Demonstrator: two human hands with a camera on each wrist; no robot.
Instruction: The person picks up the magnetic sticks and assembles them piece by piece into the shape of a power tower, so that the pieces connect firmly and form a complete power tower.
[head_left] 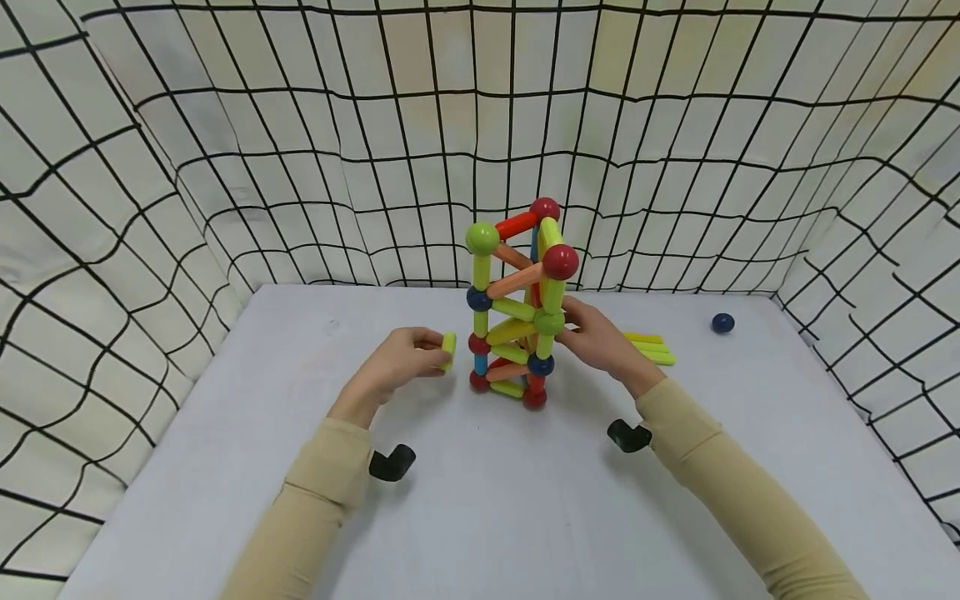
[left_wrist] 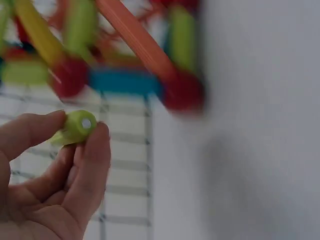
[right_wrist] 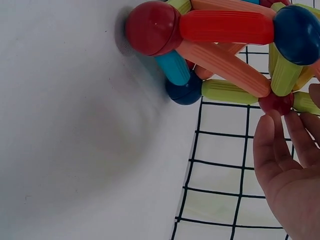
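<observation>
A tower (head_left: 522,308) of colored rods and balls, like a magnetic building set, stands upright between the hands. Just to its left, my left hand (head_left: 401,360) pinches a short lime-green rod (head_left: 448,351) between thumb and fingers, apart from the tower. The end of this green rod (left_wrist: 82,123) shows a pale round spot in the left wrist view. On the tower's right side, my right hand (head_left: 600,337) holds it at mid height. In the right wrist view, thumb and fingertips meet a red ball (right_wrist: 276,103); some fingers are cut off by the frame edge.
Yellow and lime rods (head_left: 651,348) lie on the white table (head_left: 487,517) beyond the right hand. A dark blue ball (head_left: 723,323) sits farther right, near the back edge. Black netting (head_left: 397,158) over white walls encloses the back and sides.
</observation>
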